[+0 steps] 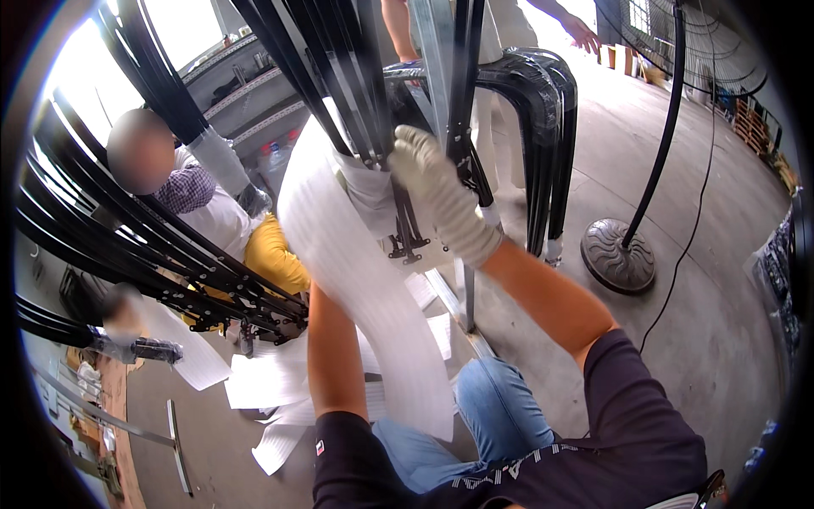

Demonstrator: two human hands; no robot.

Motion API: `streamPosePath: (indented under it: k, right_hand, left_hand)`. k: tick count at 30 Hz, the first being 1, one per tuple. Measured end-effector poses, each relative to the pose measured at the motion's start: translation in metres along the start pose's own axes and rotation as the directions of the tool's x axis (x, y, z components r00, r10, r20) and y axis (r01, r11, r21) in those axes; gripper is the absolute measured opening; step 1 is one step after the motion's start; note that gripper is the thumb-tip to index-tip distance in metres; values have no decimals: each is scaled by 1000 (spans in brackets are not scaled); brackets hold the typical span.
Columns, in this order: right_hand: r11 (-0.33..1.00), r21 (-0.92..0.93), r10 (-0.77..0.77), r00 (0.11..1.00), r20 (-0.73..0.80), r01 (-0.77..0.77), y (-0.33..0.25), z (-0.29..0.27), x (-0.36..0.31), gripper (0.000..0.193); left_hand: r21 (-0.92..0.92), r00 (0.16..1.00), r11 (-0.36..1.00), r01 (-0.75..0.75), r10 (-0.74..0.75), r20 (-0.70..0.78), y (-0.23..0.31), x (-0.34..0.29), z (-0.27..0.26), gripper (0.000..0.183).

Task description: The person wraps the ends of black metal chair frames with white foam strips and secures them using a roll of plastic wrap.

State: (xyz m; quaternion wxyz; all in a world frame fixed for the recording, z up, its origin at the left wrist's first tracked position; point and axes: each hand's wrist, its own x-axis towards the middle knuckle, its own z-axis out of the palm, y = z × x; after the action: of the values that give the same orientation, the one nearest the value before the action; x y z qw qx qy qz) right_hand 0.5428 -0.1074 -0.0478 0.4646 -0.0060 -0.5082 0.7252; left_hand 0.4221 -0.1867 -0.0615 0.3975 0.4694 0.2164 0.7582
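Foam sheet (373, 297): draping, likely light, soft; grip far edge
Right hand (437, 187): fingers blurring, hold unclear
Left hand: hiding, cannot tell

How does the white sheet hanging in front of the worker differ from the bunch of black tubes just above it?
The white sheet is pale; the black tubes are dark. The white sheet is one broad, thin strip, while the black tubes are several narrow lengths. The white sheet curves as it hangs down; the black tubes look nearly straight. Both are long.
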Motion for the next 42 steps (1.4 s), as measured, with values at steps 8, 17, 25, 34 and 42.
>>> streamPosePath:
  k: [8,17,25,34,42]
  right_hand:
    - [705,-673,-291,957,12,223,40,6,-18,76]
    - [466,-884,-253,962,-105,26,19,19,-21,85]
    - [526,-847,-324,939,-116,77,26,22,-30,85]
    - [361,-933,-310,945,-107,13,29,8,-17,80]
    - [330,830,445,849,284,-451,31,-9,30,29]
  left_hand:
    - [-251,978,968,21,-72,-196,-26,-3,3,56]
    - [-324,994,946,8,-43,-102,-47,-24,5,56]
    - [-289,916,955,-63,-60,-397,-53,-40,23,50]
    - [-97,864,988,-121,57,-501,-65,-29,7,48]
    - [6,899,992,-126,117,-421,-56,-22,3,49]
